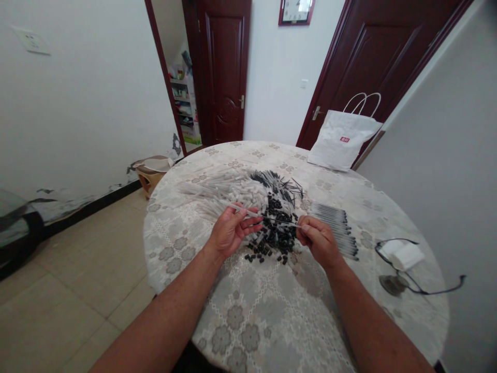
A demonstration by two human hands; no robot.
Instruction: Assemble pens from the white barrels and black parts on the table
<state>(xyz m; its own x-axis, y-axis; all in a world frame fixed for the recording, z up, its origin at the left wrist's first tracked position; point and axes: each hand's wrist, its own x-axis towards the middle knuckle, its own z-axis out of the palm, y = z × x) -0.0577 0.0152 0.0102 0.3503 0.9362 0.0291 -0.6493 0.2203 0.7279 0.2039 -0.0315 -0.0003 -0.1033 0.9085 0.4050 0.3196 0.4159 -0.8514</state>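
A slim, straight, translucent white tube (252, 213) sits over the middle of the cloth-covered bench (295, 331), pinched between the thumb and fingers of the left hand (229, 228). In line with its right end runs a thin rod (281, 221), mostly dark and paler toward the right hand (318, 238), which grips its far end; whether the rod enters the tube I cannot tell. Around them lie small black caps (285, 238), piled white tubes (229, 186), and, rightmost, a tidy row of grey, dark-ended sticks (332, 215).

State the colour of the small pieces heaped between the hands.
Small pieces: black, best in head view.
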